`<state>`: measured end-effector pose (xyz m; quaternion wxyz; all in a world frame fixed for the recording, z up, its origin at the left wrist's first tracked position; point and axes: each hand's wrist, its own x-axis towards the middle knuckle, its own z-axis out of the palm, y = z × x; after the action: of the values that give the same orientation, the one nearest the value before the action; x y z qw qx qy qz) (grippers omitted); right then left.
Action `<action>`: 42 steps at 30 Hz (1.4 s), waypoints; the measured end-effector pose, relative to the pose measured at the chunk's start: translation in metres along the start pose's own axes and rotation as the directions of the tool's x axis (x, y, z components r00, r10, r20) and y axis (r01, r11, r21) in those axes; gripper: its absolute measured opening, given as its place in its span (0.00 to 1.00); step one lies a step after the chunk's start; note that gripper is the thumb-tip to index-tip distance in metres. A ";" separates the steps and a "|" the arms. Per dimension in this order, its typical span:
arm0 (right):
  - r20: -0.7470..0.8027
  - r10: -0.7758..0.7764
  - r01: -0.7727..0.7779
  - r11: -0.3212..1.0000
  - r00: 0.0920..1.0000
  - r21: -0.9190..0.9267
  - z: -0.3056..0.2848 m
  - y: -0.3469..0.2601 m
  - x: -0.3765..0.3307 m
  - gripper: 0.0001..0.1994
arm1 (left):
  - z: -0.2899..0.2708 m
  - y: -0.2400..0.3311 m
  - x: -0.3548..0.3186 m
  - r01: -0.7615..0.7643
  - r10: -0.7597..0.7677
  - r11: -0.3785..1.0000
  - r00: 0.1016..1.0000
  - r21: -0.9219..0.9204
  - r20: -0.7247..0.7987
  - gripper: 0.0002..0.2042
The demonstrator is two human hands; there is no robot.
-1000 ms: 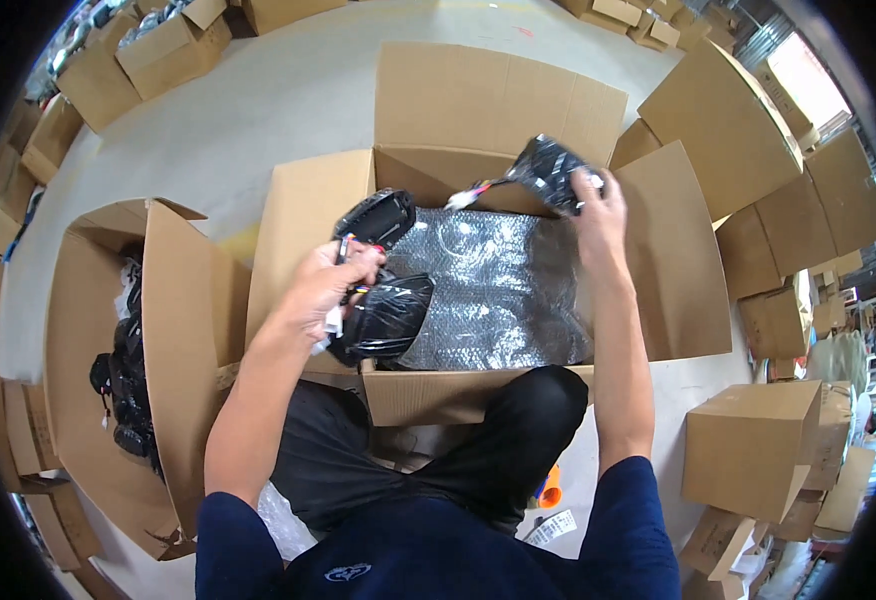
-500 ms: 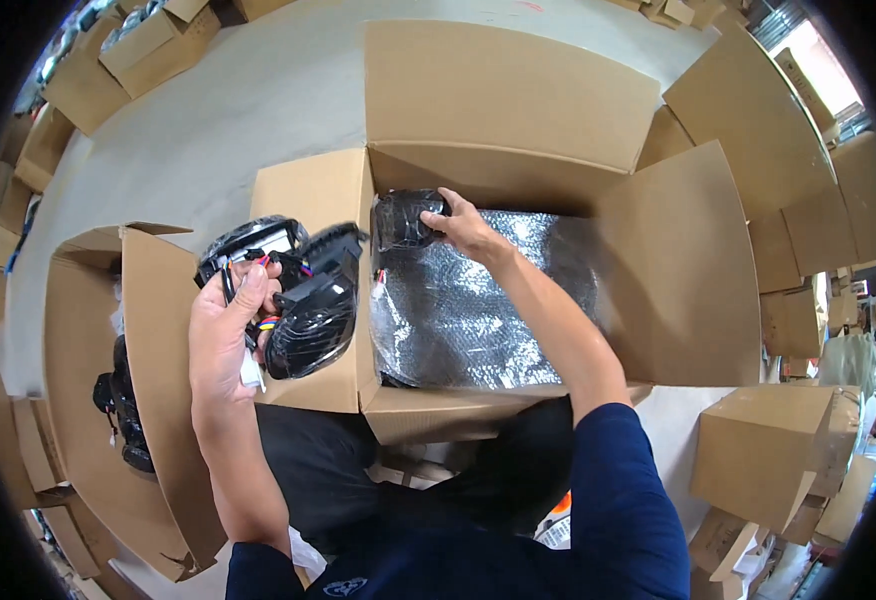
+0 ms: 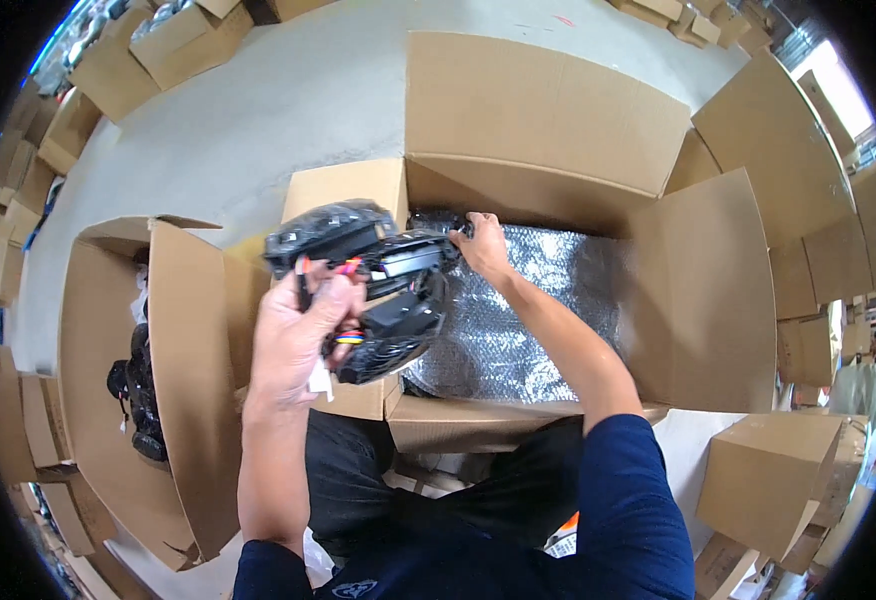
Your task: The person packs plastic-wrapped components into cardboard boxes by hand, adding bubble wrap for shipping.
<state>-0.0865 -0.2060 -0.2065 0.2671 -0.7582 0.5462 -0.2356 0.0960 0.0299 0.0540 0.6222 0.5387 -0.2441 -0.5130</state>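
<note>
My left hand (image 3: pixel 296 335) is raised over the left flap of an open cardboard box (image 3: pixel 548 120) and grips a bunch of black plastic parts (image 3: pixel 378 290) with coloured wires hanging from them. My right hand (image 3: pixel 483 245) reaches into the far left corner of that box, resting on a black part (image 3: pixel 436 220) that lies on the silvery bubble wrap (image 3: pixel 518 330) lining the box bottom. Whether the fingers close round the part is hidden.
A second open cardboard box (image 3: pixel 193 380) stands at my left with more black parts (image 3: pixel 138 390) inside. Several closed and flattened cartons ring the grey concrete floor (image 3: pixel 278 110), with a stack (image 3: pixel 768 480) close at my right.
My left hand has lifted the bunch of black parts higher and nearer to me. My right hand moved from the box's far right to its far left corner and set a black part down there.
</note>
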 end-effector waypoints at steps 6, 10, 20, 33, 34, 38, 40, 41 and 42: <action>0.532 -0.202 -0.324 0.603 0.822 0.729 -0.122 -0.078 -0.043 0.35 | 0.011 -0.006 -0.009 0.056 -0.124 0.969 0.951 0.239 0.282 0.12; 0.717 -0.290 -0.450 0.615 0.634 0.647 -0.150 -0.095 -0.085 0.35 | 0.029 -0.021 -0.013 -0.010 -0.218 0.883 0.876 0.469 0.430 0.13; 0.412 -0.226 -0.409 0.063 0.882 0.910 -0.197 -0.152 -0.110 0.22 | 0.046 -0.043 -0.003 0.050 -0.185 0.901 0.942 0.431 0.278 0.15; 0.260 -0.141 -0.254 0.061 0.955 0.965 -0.190 -0.152 -0.095 0.22 | 0.031 -0.071 0.014 -0.565 0.556 0.679 0.813 0.469 0.174 0.14; 0.248 -0.126 -0.243 0.053 0.960 0.968 -0.189 -0.149 -0.094 0.21 | 0.032 -0.055 0.007 -0.287 0.212 0.849 0.954 0.444 0.212 0.13; 0.214 -0.061 -0.222 -0.201 0.975 0.954 -0.203 -0.138 -0.077 0.13 | 0.034 -0.023 -0.003 0.118 -0.276 0.882 0.914 0.456 0.298 0.13; 0.153 -0.044 -0.159 -0.206 0.987 0.966 -0.205 -0.127 -0.058 0.12 | 0.029 -0.023 -0.008 0.187 -0.349 0.883 0.876 0.432 0.334 0.12; 0.119 -0.063 -0.129 -0.184 0.991 0.974 -0.207 -0.104 -0.044 0.12 | 0.030 -0.025 -0.008 0.184 -0.347 0.886 0.872 0.426 0.345 0.12; 0.168 -0.014 -0.169 -0.129 0.986 0.977 -0.203 -0.063 -0.026 0.11 | 0.031 -0.026 -0.008 0.169 -0.341 0.887 0.867 0.431 0.364 0.11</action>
<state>-0.1818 -0.1945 -0.0155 0.7906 -0.2801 0.2108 -0.5021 0.0565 0.0272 0.0411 0.3599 0.5516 -0.3959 -0.6399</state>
